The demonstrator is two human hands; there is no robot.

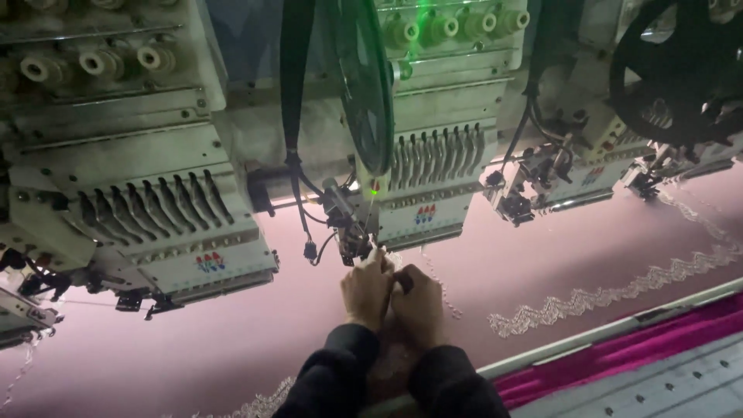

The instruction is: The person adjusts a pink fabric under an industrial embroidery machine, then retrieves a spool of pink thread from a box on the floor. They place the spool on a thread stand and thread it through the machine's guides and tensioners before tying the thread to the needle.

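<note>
We work over smooth pink fabric (542, 263) stretched under a row of boxy grey embroidery heads (433, 155), a scalloped white lace border (604, 298) stitched across it. Our left hand (366, 290) and right hand (418, 298) touch, fingers curled at the small metal attachment (352, 232); what they pinch we cannot tell.

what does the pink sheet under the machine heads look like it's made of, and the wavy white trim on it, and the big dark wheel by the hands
Pink sheet: seemingly woven fabric, smooth and matte, stretched flat. Wavy white trim: likely stitched thread or lace, with a raised, openwork texture. Dark wheel: probably translucent green plastic, thin and glossy, lit by a green light. Both hands meet below it.
</note>
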